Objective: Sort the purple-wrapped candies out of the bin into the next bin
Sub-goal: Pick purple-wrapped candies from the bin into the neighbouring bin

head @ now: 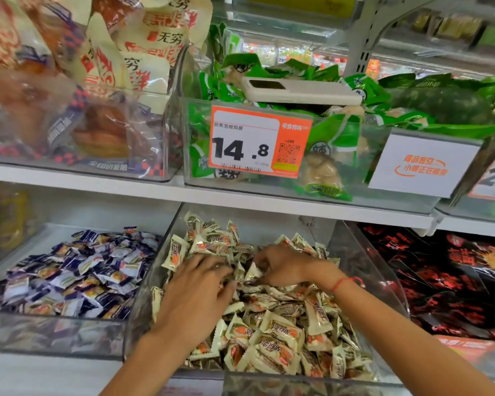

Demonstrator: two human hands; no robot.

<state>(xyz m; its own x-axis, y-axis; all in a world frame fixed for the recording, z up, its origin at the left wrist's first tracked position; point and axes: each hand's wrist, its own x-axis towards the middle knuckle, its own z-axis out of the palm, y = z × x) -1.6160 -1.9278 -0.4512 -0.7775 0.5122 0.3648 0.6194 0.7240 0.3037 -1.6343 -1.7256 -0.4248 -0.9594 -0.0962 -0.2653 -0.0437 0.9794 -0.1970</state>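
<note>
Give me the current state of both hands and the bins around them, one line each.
Left hand: fingers spread flat, pressing into the cream candies, gripping nothing visible.
Right hand: fingers curled down into the pile; whether it holds a candy is hidden.
Middle bin: heaped with cream-wrapped candies; no purple wrapper visible on top.
Left bin: holds purple-wrapped candies.
Phone: lying flat on the green packets above.

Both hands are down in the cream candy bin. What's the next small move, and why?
Probably spread the top layer apart with the left hand and right hand. Only cream wrappers show around them in the middle bin, so any purple one would lie underneath. The purple candies fill the bin alongside.
</note>
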